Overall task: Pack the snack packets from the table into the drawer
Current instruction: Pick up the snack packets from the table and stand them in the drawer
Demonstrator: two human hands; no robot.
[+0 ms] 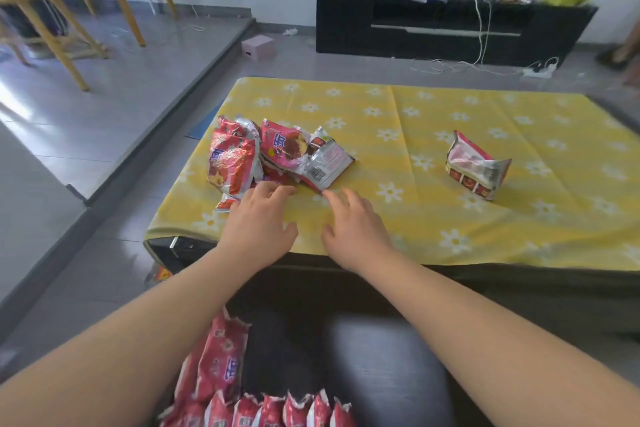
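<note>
A heap of red and pink snack packets [263, 156] lies on the left part of the table with the yellow flowered cloth [415, 225]. One more packet [476, 166] stands alone to the right. My left hand [258, 222] is stretched out, fingers apart, its tips touching the near edge of the heap. My right hand [353, 225] is beside it, fingers spread, its tips just short of the silver-backed packet [327, 163]. Neither hand holds anything. Below, the open drawer [294, 357] holds several packets [277, 409] in a row along its near side and more stacked at its left.
The dark table front [485, 288] runs under the cloth's near edge. A raised floor step [156, 121] lies to the left, with wooden chair legs [55, 35] beyond. A black TV cabinet [450, 28] with cables stands at the back. A pink box [259, 47] sits on the floor.
</note>
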